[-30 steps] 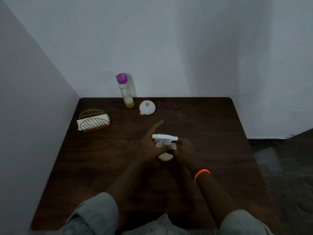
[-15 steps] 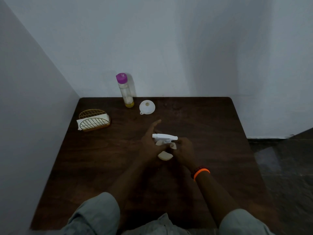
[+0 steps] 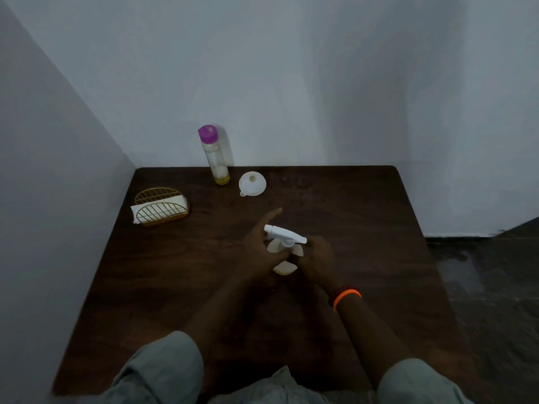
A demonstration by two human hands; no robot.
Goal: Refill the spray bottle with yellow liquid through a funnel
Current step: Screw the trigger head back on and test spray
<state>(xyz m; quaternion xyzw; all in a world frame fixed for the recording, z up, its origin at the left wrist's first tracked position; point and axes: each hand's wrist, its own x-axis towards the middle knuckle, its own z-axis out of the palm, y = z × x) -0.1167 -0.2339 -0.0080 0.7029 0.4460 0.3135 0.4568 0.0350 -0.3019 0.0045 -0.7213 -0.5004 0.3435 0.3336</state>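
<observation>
1. Nearest the camera, two grey-green sleeves (image 3: pixel 163 371) frame the bottom edge, and both forearms reach forward over the dark wooden table (image 3: pixel 364 228).
2. The right wrist carries an orange bracelet (image 3: pixel 347 297).
3. At the middle of the table, the spray bottle (image 3: pixel 284 268) stands upright between the two hands, its pale body mostly hidden by them.
4. The left hand (image 3: pixel 256 252) wraps around the bottle's left side, with the index finger stretched out straight toward the far edge.
5. The right hand (image 3: pixel 316 259) grips the bottle at the neck from the right, fingers curled just under the white trigger head (image 3: pixel 284 233), whose nozzle points left.
6. Farther back on the left, a gold wire holder (image 3: pixel 160 207) stands with white napkins in it.
7. Near the far edge, a white funnel (image 3: pixel 252 183) lies with its wide mouth up.
8. Just left of it, by the wall, stands a clear bottle (image 3: pixel 215 158) with a purple cap, holding a little yellow liquid at the bottom.
</observation>
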